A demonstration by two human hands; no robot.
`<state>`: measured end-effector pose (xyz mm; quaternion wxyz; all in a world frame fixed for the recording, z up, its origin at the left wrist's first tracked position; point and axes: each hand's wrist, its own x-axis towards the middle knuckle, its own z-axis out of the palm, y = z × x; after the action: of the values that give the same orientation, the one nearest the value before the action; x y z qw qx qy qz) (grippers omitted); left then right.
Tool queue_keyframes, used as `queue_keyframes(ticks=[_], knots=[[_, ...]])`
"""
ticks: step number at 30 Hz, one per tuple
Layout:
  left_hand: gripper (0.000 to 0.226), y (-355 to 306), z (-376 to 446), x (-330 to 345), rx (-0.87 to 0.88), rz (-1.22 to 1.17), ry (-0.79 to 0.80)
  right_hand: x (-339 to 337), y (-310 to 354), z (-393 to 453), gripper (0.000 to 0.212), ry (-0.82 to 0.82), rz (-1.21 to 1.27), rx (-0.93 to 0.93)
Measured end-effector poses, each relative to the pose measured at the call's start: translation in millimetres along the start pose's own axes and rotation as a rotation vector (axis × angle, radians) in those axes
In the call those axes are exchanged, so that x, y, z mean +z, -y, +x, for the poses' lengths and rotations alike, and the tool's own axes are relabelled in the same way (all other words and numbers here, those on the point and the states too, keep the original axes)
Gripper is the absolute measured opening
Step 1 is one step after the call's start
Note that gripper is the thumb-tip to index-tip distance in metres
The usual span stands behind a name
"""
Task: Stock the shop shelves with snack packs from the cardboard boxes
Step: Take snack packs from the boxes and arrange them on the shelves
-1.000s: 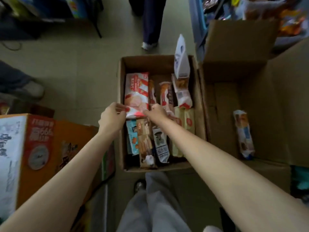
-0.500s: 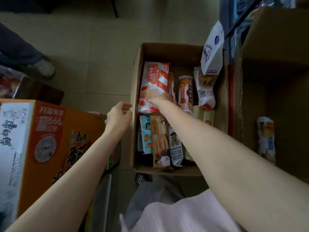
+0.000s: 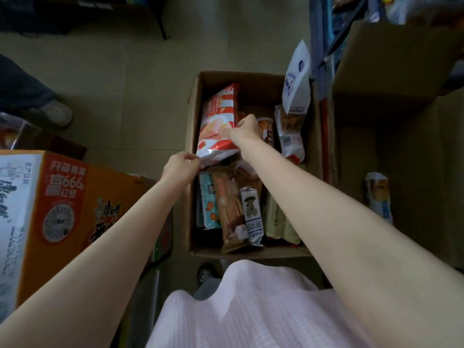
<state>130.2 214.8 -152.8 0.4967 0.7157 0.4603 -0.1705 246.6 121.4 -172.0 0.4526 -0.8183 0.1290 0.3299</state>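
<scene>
Red-striped wafer pack now tilted up.

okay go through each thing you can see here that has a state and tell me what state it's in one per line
Middle cardboard box: open, holding snack packs.
Red-and-white wafer pack: tilted up, gripped by both hands.
Right hand: closed on the pack's right edge.
Left hand: pinching its lower corner.
Right cardboard box: open, one pack inside.
</scene>
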Motion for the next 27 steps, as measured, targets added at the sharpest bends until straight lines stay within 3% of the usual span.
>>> queue_keyframes(ticks=[5,7,11,15,20,27], knots=[[0.023,-67,-54,-4,-0.083,-0.439,0.259,-96,45,-60,0.036,-0.033,0.106,-0.160],[0.026,-101,-85,-5,0.012,-0.506,0.381,-144,61,-103,0.045,-0.049,0.125,-0.268],[0.015,-167,-185,10,0.330,-0.572,0.644,-251,63,-227,0.037,-0.182,0.058,-0.484],[0.013,-202,-321,60,0.607,-0.563,1.003,-344,15,-369,0.030,-0.529,-0.043,-0.545],[0.026,-202,-503,133,0.925,-0.440,1.330,-418,-61,-556,0.043,-1.101,0.126,-0.590],[0.026,-128,-720,203,1.156,-0.174,1.683,-441,-187,-782,0.038,-1.528,0.106,-0.558]])
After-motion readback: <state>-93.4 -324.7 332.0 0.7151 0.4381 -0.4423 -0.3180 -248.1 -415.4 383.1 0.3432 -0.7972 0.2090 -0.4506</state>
